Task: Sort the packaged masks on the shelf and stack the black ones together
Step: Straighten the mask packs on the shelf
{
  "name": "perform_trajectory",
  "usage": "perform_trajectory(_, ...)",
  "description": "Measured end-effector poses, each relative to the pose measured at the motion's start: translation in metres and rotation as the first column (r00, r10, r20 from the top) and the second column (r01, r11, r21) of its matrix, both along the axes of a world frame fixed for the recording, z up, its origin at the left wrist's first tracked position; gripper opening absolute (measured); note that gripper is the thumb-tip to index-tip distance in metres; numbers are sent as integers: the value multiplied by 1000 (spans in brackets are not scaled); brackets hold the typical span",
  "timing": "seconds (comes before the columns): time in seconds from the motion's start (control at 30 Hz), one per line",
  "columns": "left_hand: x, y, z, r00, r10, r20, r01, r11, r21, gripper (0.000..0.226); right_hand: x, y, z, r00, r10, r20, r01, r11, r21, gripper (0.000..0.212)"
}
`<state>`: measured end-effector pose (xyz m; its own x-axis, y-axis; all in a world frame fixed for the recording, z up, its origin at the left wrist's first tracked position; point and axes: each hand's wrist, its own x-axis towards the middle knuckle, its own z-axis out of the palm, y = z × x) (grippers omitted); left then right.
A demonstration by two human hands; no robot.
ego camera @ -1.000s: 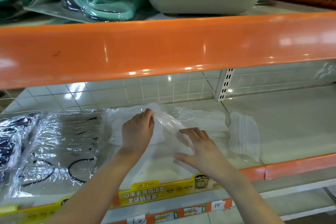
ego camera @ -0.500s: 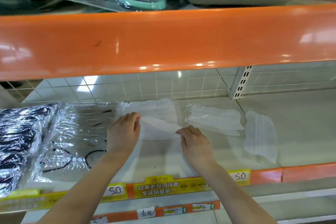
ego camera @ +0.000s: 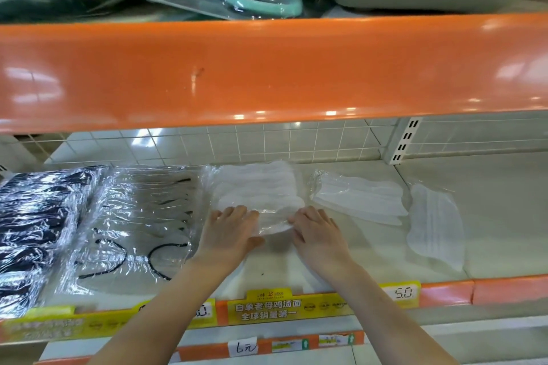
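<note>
Along the shelf's (ego camera: 489, 216) left end black packs (ego camera: 35, 231) lie gathered, while left hand (ego camera: 228, 234) and right hand (ego camera: 317, 234) press flat-fingered on a white pack (ego camera: 261, 195); other white packs (ego camera: 358, 198) remain loose.

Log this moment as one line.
left hand: pressing white mask pack | right hand: pressing same pack | black mask packs: far left, untouched

Both bare forearms reaching forward, left hand (ego camera: 229, 232) and right hand (ego camera: 315, 235) palm-down, side by side, fingers extended

A shop: orange shelves (ego camera: 267, 68) with price tags (ego camera: 403, 293) reading 5.0.
</note>
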<state>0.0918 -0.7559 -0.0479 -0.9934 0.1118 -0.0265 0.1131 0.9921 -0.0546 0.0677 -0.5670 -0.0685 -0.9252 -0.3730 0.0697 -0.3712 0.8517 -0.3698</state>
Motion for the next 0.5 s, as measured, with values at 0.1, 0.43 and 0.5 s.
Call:
perform_trajectory(0.1, -5, 6, -14, 999, 43, -31, -42, 999, 19, 54, 5, -4, 0, 999, 34, -5, -33, 999, 13, 34)
perform_trajectory(0.43, -14, 7, -28, 995, 44, -95, -34, 994, 107, 48, 3, -9, -2, 999, 24, -25, -23, 999, 31, 36)
perform_trajectory(0.5, -17, 9, -30, 994, 72, -80, -67, 995, 69, 50, -1, -11, -4, 1000, 2, -26, -2, 1000, 16, 33)
